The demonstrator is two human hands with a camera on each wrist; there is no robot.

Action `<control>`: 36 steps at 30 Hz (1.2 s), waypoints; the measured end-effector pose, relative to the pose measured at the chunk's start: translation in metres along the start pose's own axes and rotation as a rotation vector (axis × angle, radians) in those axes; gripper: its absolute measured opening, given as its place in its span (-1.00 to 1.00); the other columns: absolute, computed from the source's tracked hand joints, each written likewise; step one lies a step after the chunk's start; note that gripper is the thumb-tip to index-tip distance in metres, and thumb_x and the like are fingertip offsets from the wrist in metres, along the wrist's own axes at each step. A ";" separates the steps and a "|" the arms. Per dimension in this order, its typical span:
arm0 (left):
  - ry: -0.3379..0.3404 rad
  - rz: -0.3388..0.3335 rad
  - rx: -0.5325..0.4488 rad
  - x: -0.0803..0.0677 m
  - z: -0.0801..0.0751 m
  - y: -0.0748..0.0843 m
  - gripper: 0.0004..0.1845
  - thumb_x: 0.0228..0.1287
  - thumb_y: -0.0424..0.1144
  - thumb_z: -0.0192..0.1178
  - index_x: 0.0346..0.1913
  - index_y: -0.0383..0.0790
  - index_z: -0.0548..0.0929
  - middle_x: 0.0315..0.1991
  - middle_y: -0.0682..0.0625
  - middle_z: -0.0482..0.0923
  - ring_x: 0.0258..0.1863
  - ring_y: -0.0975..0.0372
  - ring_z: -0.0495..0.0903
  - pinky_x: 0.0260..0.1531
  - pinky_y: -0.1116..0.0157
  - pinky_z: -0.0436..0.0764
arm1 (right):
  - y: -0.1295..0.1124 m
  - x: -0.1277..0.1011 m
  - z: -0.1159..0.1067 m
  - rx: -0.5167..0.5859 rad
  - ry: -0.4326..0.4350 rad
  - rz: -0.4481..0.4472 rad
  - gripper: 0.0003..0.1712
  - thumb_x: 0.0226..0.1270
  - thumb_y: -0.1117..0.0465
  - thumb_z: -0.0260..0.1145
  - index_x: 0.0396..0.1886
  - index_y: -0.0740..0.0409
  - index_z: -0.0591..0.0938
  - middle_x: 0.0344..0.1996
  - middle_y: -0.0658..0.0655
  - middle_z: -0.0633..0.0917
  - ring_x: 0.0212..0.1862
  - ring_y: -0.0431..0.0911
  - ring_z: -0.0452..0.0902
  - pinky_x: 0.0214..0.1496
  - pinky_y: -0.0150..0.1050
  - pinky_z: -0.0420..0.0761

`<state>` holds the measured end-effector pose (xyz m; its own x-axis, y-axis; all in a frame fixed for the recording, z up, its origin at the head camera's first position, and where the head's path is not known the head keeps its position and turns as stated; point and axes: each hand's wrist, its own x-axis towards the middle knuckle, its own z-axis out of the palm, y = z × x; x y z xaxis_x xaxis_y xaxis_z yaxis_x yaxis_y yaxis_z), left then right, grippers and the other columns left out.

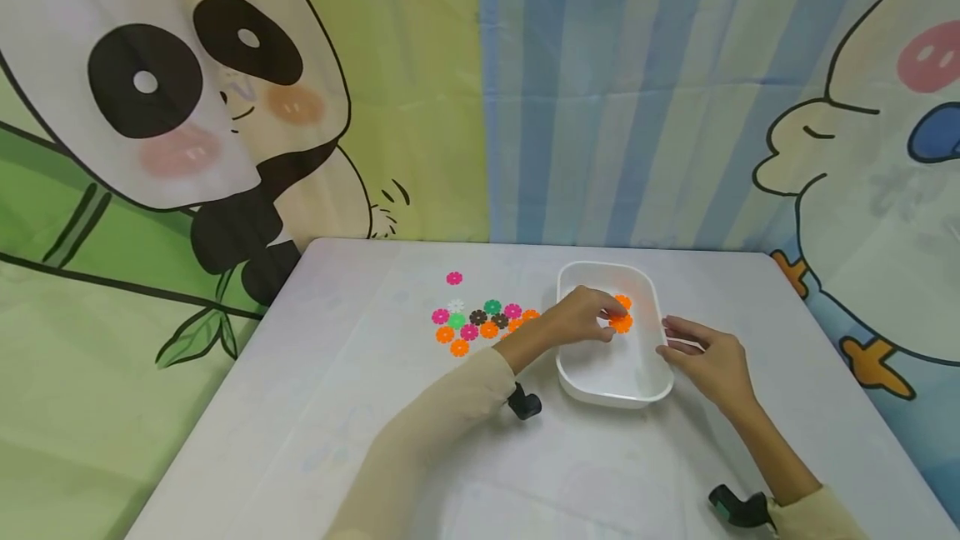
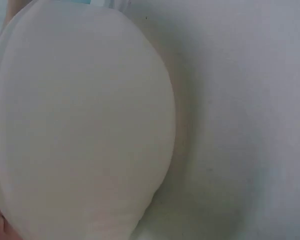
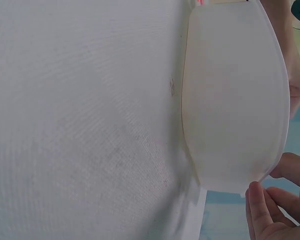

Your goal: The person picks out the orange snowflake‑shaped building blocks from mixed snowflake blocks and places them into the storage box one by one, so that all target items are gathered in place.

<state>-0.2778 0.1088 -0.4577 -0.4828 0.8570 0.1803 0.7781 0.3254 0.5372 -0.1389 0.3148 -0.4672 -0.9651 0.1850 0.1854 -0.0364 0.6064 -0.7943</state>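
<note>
Covering the wall, panda curtain (image 1: 187, 107), white table (image 1: 337, 407), perhaps faintly scuffed

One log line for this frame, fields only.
left hand: holds orange flower piece over white tray | right hand: fingers at tray's right rim | loose flower pieces: on table, left of tray

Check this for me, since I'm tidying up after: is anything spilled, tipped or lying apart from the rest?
Nothing is spilled or tipped. The white tub sits upright on the table. One pink flower piece lies apart, behind the cluster of flower pieces. The left hand holds an orange flower piece inside the tub; the right hand touches its rim.
</note>
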 end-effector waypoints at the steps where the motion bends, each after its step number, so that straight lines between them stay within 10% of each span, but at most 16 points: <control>1: -0.009 0.001 0.019 0.003 0.002 0.000 -0.66 0.16 -0.31 0.35 0.04 -0.21 0.70 -0.08 0.08 0.68 -0.17 0.42 0.58 -0.12 0.67 0.43 | 0.000 0.000 0.000 0.005 -0.001 0.002 -0.36 0.15 0.24 0.49 0.22 0.34 0.54 0.08 0.34 0.62 0.00 0.16 0.64 -0.17 -0.54 0.56; 21: -0.174 0.015 0.296 0.032 0.032 -0.005 -0.70 0.17 -0.23 0.37 0.00 -0.12 0.72 -0.24 0.17 0.63 -0.27 0.35 0.49 -0.13 0.54 0.40 | 0.003 0.000 0.001 0.031 0.008 -0.012 -0.37 0.14 0.26 0.50 0.21 0.34 0.55 0.08 0.33 0.63 0.00 0.17 0.64 -0.16 -0.54 0.56; 36: -0.205 -0.025 0.319 0.037 0.037 -0.005 -0.70 0.21 -0.32 0.32 0.02 -0.10 0.72 -0.22 0.16 0.62 -0.25 0.34 0.49 -0.15 0.55 0.41 | 0.006 0.001 0.000 0.045 0.008 -0.027 -0.37 0.14 0.23 0.50 0.21 0.33 0.56 0.07 0.32 0.64 -0.03 0.11 0.66 -0.16 -0.54 0.56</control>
<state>-0.2850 0.1532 -0.4844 -0.4384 0.8986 -0.0155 0.8685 0.4281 0.2499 -0.1399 0.3186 -0.4718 -0.9616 0.1750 0.2114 -0.0740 0.5762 -0.8140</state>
